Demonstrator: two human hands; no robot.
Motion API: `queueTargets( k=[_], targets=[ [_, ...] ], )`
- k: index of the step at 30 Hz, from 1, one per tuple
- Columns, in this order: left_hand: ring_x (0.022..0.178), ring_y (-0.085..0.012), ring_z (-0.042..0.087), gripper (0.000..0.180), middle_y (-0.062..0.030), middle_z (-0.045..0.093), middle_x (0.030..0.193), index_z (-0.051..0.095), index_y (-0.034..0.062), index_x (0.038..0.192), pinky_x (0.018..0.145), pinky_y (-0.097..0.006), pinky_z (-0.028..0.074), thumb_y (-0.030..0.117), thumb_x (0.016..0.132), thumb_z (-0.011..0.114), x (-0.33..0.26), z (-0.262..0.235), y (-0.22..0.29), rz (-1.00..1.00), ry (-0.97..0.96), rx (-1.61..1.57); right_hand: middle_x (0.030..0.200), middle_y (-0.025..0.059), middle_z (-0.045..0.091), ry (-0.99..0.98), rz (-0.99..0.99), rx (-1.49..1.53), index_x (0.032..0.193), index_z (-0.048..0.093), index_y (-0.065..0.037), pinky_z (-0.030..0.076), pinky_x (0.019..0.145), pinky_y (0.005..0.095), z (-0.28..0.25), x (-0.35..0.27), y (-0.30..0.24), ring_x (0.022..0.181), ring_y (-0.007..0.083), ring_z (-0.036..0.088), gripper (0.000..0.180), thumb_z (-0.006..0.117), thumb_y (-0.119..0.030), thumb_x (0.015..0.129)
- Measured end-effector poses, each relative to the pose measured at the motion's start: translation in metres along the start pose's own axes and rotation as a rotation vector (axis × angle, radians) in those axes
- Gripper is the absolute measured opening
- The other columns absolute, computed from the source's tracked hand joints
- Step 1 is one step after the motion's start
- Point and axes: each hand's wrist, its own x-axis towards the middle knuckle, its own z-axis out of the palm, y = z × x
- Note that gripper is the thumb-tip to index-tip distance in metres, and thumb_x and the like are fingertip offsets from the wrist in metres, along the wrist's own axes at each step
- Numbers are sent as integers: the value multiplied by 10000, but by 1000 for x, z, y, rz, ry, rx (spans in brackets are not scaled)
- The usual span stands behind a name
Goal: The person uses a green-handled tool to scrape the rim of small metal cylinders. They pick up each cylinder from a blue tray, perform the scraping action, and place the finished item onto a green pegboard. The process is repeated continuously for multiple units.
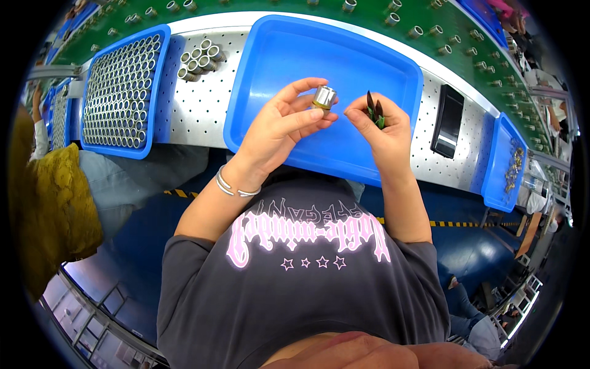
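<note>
My left hand (270,126) is raised over the near half of a large blue tray (295,38). Its thumb and fingers pinch a short, shiny metal cylinder (324,95) with a yellowish band at its lower end. To the right, apart from the cylinder, my right hand (390,132) is closed on a small hand tool (375,112). That tool has dark pointed tips and green parts; its exact kind is unclear, as my fingers cover much of it. My right thumb and forefinger come together at their tips, pointing toward the cylinder; whether they pinch something small cannot be seen.
Left of the blue tray stands a cluster of metal cylinders (198,60) on the perforated metal table (206,117). Another blue tray (158,92) is packed with them. A black rectangular object (448,121) and a blue bin (495,169) of small parts lie right. Cylinders dot the green belt (418,13).
</note>
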Motion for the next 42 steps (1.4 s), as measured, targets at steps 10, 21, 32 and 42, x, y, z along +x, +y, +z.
queueTargets(
  k=[10,21,32,42],
  targets=[
    [952,-186,597,474,-104,566,1065,400,13,1274,849,-283,488,75,850,602,8,-1,-3,-64,8,-165,818,42,606,46,-29,329,866,584,2,436,684,212,3,6,10,756,84,553,79,619,-65,842],
    [960,-197,607,524,-148,584,1107,348,46,1325,864,-290,489,120,867,592,14,-6,-11,1,53,-71,795,42,614,47,-49,235,869,597,1,405,619,180,-7,5,11,720,65,540,58,615,-44,837],
    [994,-203,588,569,-142,585,1076,339,14,1338,883,-304,467,41,835,606,9,7,-5,79,-111,398,814,79,628,-157,-103,-391,957,646,-11,468,682,252,-29,24,-22,760,162,601,230,671,-39,730],
    [962,-195,593,464,-131,585,1092,443,19,1275,873,-302,466,114,852,608,6,0,-4,-18,1,173,746,45,599,-54,-150,-242,822,588,10,411,568,231,-24,17,-14,634,100,523,48,617,-25,805]
  ],
)
